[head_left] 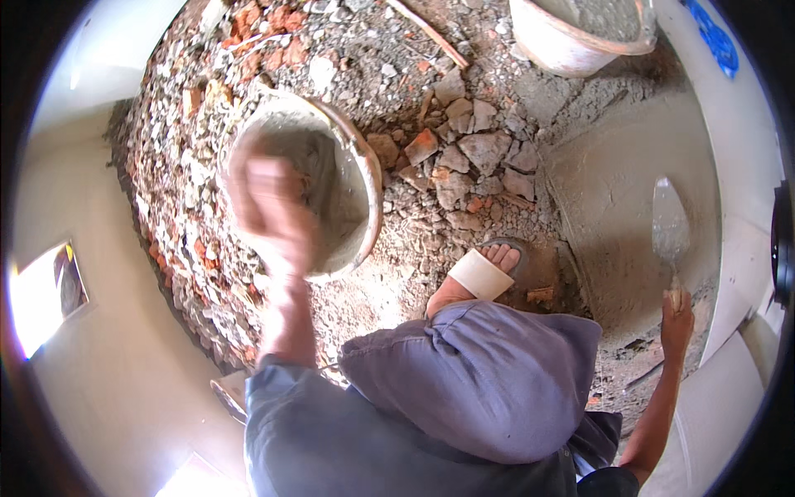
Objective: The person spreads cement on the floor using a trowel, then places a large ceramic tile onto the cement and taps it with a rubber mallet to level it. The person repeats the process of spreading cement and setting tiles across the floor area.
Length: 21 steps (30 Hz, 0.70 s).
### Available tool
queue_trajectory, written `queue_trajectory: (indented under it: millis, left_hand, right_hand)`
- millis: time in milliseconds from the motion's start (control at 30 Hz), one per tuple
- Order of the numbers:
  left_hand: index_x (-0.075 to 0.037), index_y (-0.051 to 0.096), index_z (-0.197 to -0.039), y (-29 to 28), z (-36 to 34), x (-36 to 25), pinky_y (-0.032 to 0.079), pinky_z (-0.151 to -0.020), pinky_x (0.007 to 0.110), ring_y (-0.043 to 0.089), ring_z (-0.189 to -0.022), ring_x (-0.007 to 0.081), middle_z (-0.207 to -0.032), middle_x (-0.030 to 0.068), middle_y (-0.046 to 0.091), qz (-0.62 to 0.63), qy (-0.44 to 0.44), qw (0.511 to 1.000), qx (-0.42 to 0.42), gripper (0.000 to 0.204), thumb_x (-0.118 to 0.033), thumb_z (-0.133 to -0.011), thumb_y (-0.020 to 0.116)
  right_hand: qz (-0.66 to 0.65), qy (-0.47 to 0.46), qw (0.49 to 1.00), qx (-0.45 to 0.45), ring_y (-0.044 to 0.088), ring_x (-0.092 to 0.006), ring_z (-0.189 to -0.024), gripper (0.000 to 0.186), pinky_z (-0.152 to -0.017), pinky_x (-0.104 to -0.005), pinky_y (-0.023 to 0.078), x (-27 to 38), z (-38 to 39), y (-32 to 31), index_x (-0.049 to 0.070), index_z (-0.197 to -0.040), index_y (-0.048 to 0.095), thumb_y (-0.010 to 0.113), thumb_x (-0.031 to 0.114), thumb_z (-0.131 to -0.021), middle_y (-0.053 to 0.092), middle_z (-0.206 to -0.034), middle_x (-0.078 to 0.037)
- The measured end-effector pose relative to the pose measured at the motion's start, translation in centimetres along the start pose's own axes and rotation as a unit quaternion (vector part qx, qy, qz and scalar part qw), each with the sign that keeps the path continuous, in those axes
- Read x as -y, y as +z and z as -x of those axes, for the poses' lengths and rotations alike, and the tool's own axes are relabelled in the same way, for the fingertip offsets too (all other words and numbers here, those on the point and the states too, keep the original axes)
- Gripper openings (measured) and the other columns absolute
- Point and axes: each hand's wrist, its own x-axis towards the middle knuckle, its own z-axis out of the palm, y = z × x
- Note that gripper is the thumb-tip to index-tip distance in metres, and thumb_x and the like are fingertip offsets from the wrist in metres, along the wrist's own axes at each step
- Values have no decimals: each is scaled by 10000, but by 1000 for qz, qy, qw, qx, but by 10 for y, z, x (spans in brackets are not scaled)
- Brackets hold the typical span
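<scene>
My left hand (269,203) is smeared by motion over a round pale basin (371,178); whether its fingers are apart or closed does not show. Wet grey mortar (335,186) lies inside the basin, partly hidden by that hand. On the far right, my right hand (676,319) is closed around the handle of a pointing trowel (669,224). The trowel's grey blade points away from me, over a smoothed patch of wet mortar (617,190) on the floor. I cannot tell whether the blade touches the surface.
A second pale basin (563,41) with grey mortar stands at the top right. Broken brick and stone pieces (476,157) lie between the basins and me. A thin stick (426,31) rests on the rubble. White walls bound both sides. My sandalled foot (480,273) stands beside the mortar's edge.
</scene>
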Motion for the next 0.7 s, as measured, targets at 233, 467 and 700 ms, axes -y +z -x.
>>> queue_trajectory:
  millis: [233, 467, 700]
  left_hand:
    - [-15, 649, -1038, -81, -17, 161, 409, -770, 437, 550, -813, 275, -821, 168, 606, -113, -365, 916, 119, 729, -649, -928, 305]
    - [-32, 634, -783, -57, -18, 65, 387, -505, 353, 477, -524, 151, -571, 72, 523, -125, -209, 957, 157, 570, -496, -990, 376]
    - [2, 571, -754, -24, -30, -2, 391, -537, 334, 429, -547, 154, -581, 71, 486, -88, -169, 969, 156, 529, -485, -952, 507]
  right_hand:
    - [-178, -266, 946, -53, 639, -328, -827, 405, -750, -372, 502, 155, 4, -45, 9, -1199, 560, 672, 195, -857, 640, -1009, -199]
    - [33, -546, 837, 20, 656, -268, -761, 378, -663, -403, 528, 330, 20, -26, 101, -1168, 594, 659, 266, -834, 623, -873, -93]
    - [90, -565, 820, 12, 688, -298, -706, 232, -599, -377, 555, 402, -1, 54, 26, -1015, 622, 583, 110, -803, 654, -851, -168]
